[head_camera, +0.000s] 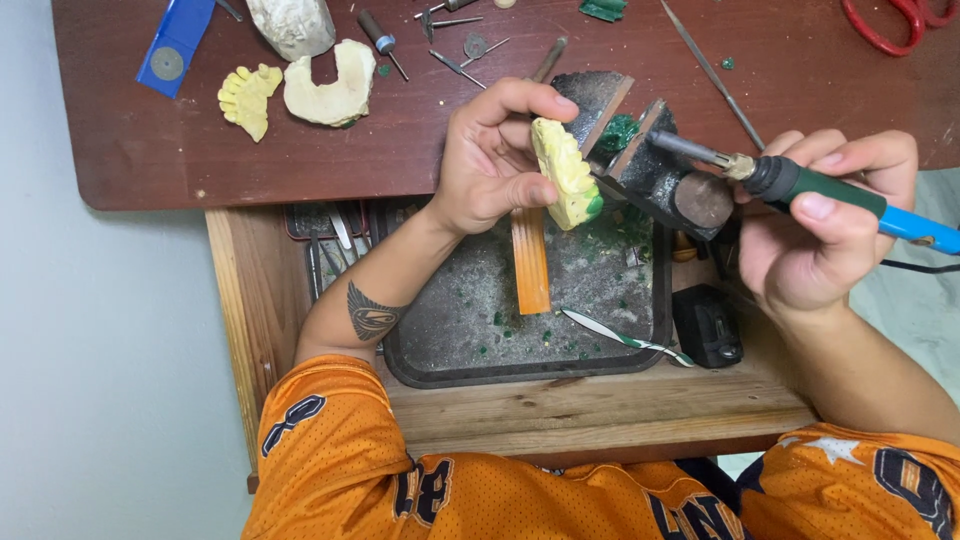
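My left hand (492, 155) pinches a pale yellow dental cast (563, 170) with a bit of green wax at its lower end, holding it upright against a wooden bench peg (598, 100). My right hand (822, 220) grips a soldering-type tool with a green and blue handle (850, 200); its metal tip (680, 146) points left and lies over a small dark block (668, 180) beside the cast. An orange wooden stick (530, 260) stands under the cast.
A dark tray (460, 320) with green wax crumbs sits in an open wooden drawer (600, 405). On the brown desk lie plaster casts (330, 85), a yellow cast (248, 97), burs (455, 65), a blue strip (175, 45) and red scissors (895, 25). A black box (708, 325) sits right of the tray.
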